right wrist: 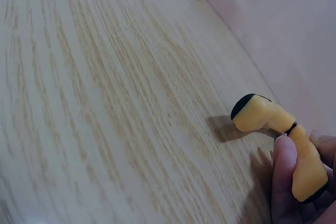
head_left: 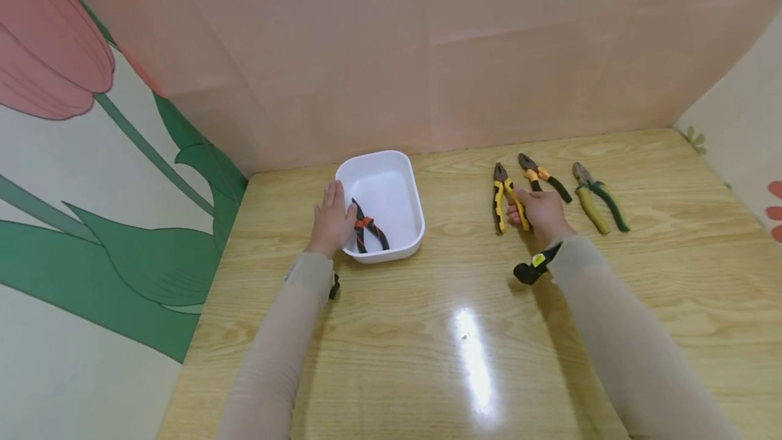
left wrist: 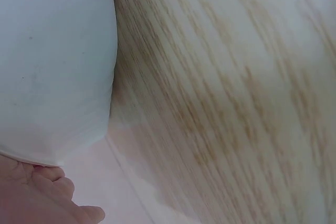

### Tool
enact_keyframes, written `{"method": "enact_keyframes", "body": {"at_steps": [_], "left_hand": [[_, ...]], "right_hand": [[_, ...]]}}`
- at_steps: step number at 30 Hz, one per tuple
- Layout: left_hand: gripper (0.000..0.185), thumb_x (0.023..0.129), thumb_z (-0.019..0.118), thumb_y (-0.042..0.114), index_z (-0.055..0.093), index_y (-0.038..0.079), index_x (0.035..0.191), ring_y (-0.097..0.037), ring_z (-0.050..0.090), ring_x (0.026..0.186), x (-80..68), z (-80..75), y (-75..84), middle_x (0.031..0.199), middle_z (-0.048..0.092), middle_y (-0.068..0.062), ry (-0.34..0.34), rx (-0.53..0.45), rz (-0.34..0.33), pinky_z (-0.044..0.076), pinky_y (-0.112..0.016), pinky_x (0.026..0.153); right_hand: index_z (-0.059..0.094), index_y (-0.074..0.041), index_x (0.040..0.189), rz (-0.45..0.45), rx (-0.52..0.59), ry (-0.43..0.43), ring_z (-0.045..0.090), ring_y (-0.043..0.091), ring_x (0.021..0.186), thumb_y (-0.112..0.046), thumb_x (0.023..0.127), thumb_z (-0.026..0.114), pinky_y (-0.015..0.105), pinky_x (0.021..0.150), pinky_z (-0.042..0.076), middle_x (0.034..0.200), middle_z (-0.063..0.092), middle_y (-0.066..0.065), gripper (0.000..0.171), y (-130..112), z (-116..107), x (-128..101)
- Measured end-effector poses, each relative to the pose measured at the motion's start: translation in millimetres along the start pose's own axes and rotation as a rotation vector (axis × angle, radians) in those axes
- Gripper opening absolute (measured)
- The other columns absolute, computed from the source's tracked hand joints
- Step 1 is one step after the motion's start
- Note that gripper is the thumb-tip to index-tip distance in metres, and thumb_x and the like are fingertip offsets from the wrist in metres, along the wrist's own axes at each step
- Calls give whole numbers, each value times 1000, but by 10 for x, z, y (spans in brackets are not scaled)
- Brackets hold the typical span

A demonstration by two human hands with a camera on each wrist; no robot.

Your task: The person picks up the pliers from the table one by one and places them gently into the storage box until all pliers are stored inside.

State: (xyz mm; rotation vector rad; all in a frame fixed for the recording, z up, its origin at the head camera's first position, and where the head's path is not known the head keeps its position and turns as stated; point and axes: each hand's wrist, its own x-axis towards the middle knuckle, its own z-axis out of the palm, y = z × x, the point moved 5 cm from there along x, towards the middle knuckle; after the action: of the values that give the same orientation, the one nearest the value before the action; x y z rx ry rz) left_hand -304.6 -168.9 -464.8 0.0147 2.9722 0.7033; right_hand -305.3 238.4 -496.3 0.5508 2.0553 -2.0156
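My left hand (head_left: 332, 221) lies along the left rim of a white plastic tray (head_left: 391, 185), fingers straight and touching it; in the left wrist view, fingertips (left wrist: 55, 182) show at the rim. Inside the tray, close to that hand, lies a pair of black and red pliers (head_left: 368, 223). With thumb and fingers, my right hand (head_left: 540, 212) grips one handle of the yellow and black pliers (head_left: 499, 199), whose jaws point toward the wall. The right wrist view shows the pliers' yellow handle ends (right wrist: 308, 166) close over the table.
Beyond the right hand lie pliers with orange and black handles (head_left: 556, 185). Farther right are pliers with green and yellow handles (head_left: 590, 208). A pink cloth-like backdrop (head_left: 427, 73) rises along the back edge of the wood-grain table (head_left: 427, 331). Painted panels stand at both sides.
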Motion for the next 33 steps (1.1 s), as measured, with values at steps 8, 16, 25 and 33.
{"method": "enact_keyframes", "body": {"at_steps": [8, 16, 25, 33], "left_hand": [[69, 109, 35, 34, 3, 3, 162, -29, -3, 156, 13, -2, -5, 171, -2, -13, 1, -3, -2, 5, -60, 123], [69, 109, 35, 35, 3, 5, 162, -29, -2, 156, 24, -1, -18, 171, -1, -12, 8, -12, -8, 5, -59, 123], [68, 110, 34, 34, 2, 5, 162, -28, -4, 156, 12, -10, -18, 171, -2, -12, 2, -8, -11, 4, -60, 123], [68, 110, 35, 34, 3, 6, 163, -28, -4, 156, 5, -3, -7, 171, 0, -12, 3, 0, -10, 4, -59, 123]], "right_hand": [[51, 14, 134, -14, 11, 1, 63, 7, 66, -31, 107, 50, 21, 61, 58, 78, 66, 1, 53, 0, -5, -6], [52, 14, 132, -1, 45, 22, 64, 8, 65, -29, 107, 50, 20, 60, 57, 75, 67, 1, 50, -16, -8, -5], [53, 13, 130, 8, 80, 34, 63, 10, 65, -30, 107, 51, 21, 58, 56, 74, 67, 3, 49, -28, 14, -8], [55, 12, 128, 6, 56, 48, 62, 8, 63, -32, 106, 53, 22, 58, 57, 74, 66, 1, 49, -43, 42, -15]]}}
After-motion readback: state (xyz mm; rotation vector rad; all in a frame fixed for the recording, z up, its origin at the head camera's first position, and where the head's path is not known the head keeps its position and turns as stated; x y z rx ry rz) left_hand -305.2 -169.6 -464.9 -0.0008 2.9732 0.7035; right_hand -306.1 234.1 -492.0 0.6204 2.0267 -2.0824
